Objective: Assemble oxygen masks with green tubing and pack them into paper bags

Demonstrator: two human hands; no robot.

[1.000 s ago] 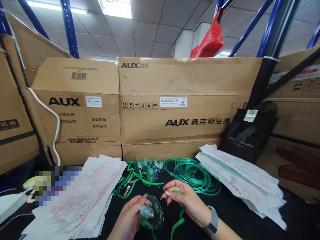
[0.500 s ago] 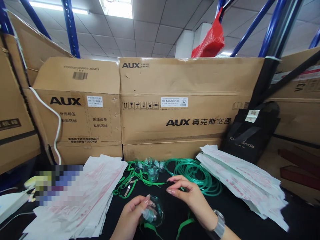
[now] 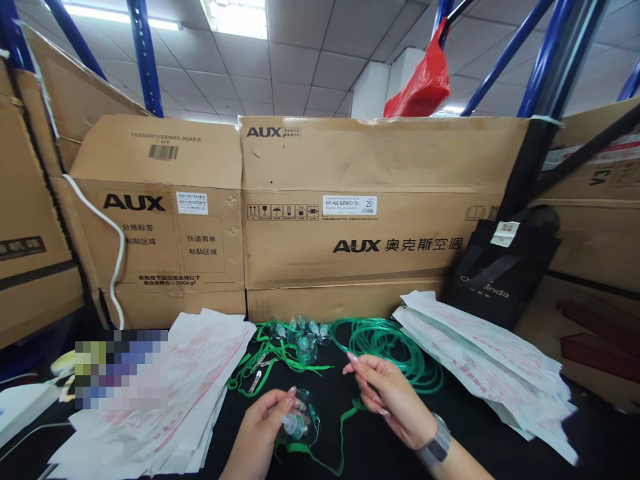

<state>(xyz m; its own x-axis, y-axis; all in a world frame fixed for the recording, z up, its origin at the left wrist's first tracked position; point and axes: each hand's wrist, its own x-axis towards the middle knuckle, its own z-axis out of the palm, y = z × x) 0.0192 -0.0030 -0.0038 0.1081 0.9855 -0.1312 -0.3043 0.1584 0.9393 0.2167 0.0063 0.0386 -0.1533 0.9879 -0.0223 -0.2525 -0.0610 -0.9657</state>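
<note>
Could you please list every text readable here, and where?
"AUX": wide carton, twice; left carton
"HY": left carton
"300kgf": left carton
"分拣标签": left carton
"快递面单": left carton
"粘贴区域": left carton, twice
"奥克斯空调": wide carton
"25": wide carton's label
"V3": right carton
Too small or blurred: black bag, white stacks, remaining print

Setting reads as a warehouse workshop. Evidence: blue perforated rack post (image 3: 146, 60) beneath tiled ceiling (image 3: 297, 70) with panel light (image 3: 237, 17); printed AUX cartons (image 3: 380, 167) line the far edge of the black table (image 3: 375, 443); near that edge lie several like clear masks (image 3: 306, 349) and coiled green tubing (image 3: 400, 340); printed white sheets (image 3: 195, 373) are stacked toward the table's left edge.
</note>
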